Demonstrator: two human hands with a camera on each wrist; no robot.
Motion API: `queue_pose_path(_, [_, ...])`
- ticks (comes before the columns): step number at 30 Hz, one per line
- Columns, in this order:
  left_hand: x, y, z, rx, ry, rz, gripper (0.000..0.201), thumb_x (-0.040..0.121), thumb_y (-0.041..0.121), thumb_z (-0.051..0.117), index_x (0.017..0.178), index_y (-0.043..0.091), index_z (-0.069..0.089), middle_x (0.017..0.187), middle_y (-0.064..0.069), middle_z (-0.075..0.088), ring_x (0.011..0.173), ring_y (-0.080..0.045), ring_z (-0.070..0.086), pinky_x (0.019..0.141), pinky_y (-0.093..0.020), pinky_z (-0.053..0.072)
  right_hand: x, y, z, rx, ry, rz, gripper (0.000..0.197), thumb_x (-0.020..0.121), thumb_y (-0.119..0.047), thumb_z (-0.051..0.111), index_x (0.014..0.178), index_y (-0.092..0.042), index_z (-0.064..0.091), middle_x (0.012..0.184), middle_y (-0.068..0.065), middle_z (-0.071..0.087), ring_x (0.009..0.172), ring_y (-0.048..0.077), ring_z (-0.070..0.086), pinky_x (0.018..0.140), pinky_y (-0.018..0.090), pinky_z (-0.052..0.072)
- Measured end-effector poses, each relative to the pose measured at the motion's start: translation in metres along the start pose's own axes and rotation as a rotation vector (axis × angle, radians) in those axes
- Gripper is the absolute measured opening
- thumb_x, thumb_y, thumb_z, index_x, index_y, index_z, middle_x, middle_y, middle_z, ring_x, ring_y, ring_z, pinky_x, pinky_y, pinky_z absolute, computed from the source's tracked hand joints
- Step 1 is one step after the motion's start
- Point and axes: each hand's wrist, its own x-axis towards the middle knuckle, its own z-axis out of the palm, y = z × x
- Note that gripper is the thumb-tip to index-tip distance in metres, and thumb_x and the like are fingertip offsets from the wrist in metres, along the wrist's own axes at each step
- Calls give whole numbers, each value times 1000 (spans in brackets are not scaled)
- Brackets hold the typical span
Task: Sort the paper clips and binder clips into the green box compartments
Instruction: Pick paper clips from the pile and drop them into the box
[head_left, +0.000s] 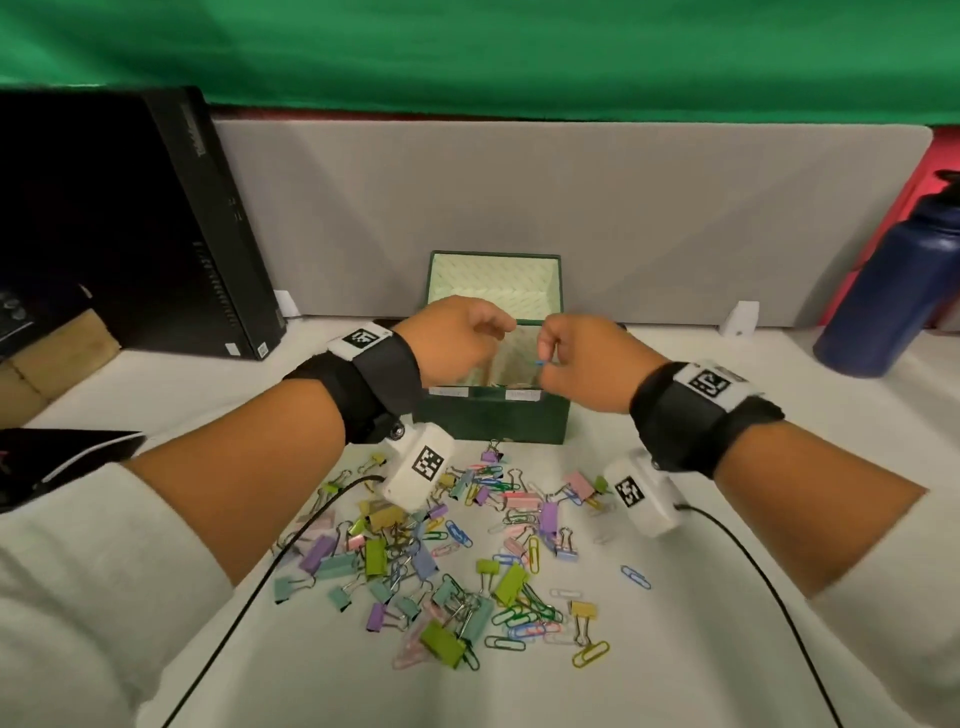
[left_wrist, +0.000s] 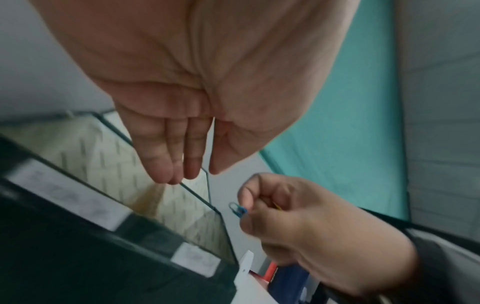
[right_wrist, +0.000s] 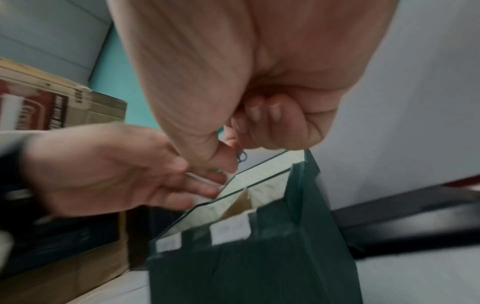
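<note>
Right hand: the right hand (head_left: 587, 366) is above the right part of the green box (head_left: 498, 415), fingers curled, thumb and forefinger pinching a blue paper clip (head_left: 541, 362).
Blue paper clip: it sticks out of the pinch on the hand's left side, toward the left hand, above the box opening; the left wrist view shows it (left_wrist: 237, 209) as a small blue loop at the fingertips.
Left hand: the left hand (head_left: 457, 343) hangs over the left part of the box, fingers straight and relaxed, pointing down, holding nothing; in its own wrist view (left_wrist: 182, 123) the fingertips hover just above the box rim.
Green box: open, pale patterned lining, inner dividers, two white labels (head_left: 523, 396) on the near rim; its contents cannot be made out.
Pile: paper clips and binder clips (head_left: 441, 551) in mixed colours lie scattered on the table (head_left: 727, 649), near side of the box, under the forearms.
Surroundings: a dark blue bottle (head_left: 893, 291) stands far right; a black computer case (head_left: 171, 228) far left.
</note>
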Motion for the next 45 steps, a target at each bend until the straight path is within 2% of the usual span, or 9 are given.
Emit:
queue_pose_path(4, [-51, -20, -6, 242, 38, 103, 22, 94, 19, 60, 113, 26, 70, 106, 12, 67, 97, -5, 62, 88, -21, 48, 42, -11, 3, -140, -2, 39, 15, 89, -8, 57, 97, -19, 62, 90, -3, 59, 77, 16, 54, 57, 22, 36])
queue_pose_path(10, [-103, -67, -15, 563, -138, 3, 19, 94, 33, 60, 111, 34, 69, 104, 16, 61, 93, -3, 57, 87, -26, 49, 46, -18, 3, -228, 18, -15, 37, 86, -23, 69, 123, -23, 64, 128, 2, 60, 111, 25, 59, 95, 38, 51])
queue_pose_path(14, [-118, -94, -20, 583, -142, -68, 21, 95, 38, 57, 113, 37, 69, 103, 17, 60, 93, -4, 57, 88, -29, 51, -10, -11, 2, -217, 121, -179, 6, 88, -24, 67, 93, -26, 65, 96, -3, 62, 89, 21, 61, 77, 32, 51])
queue_pose_path(21, [-114, -98, -1, 637, -227, 1, 30, 103, 35, 41, 121, 35, 64, 112, 8, 57, 106, -14, 51, 94, -37, 47, -112, 15, 16, -451, -571, 78, 28, 77, -52, 71, 91, -29, 64, 85, -14, 60, 80, 5, 56, 72, 25, 48])
queue_pose_path(27, [-77, -81, -5, 666, -260, -27, 28, 98, 34, 54, 122, 38, 67, 110, 10, 57, 102, -12, 53, 87, -24, 39, -120, 26, 29, -424, -490, 30, 16, 85, -26, 63, 98, -33, 68, 89, -18, 66, 82, 2, 59, 74, 18, 49])
queue_pose_path(31, [-66, -76, -1, 788, -348, -21, 17, 89, 38, 66, 103, 39, 76, 106, 17, 61, 98, -9, 55, 77, -25, 44, -122, 27, 32, -370, -444, 20, 21, 85, -17, 52, 89, -36, 59, 91, -15, 62, 82, 6, 56, 69, 15, 43])
queue_pose_path(35, [-64, -77, 2, 808, -363, 7, 10, 88, 35, 65, 83, 35, 74, 99, 14, 61, 94, -12, 58, 80, -32, 52, -116, 28, 35, -310, -332, 15, 26, 94, -12, 49, 108, -30, 60, 101, -8, 48, 79, 9, 47, 64, 10, 32])
queue_pose_path(38, [-66, -81, 3, 730, -383, -13, 12, 88, 26, 61, 84, 23, 72, 95, 6, 65, 86, -17, 61, 75, -29, 51, -109, 33, 37, -282, -304, 92, 31, 97, -7, 48, 119, -26, 59, 111, -2, 49, 93, 16, 56, 80, 16, 44])
queue_pose_path(45, [-73, -86, 0, 688, -334, -153, 29, 81, 51, 70, 76, 23, 67, 86, 6, 69, 79, -15, 63, 68, -27, 51, -106, 30, 41, -334, -250, 121, 23, 104, -26, 36, 106, -17, 57, 105, 5, 59, 93, 20, 58, 84, 29, 49])
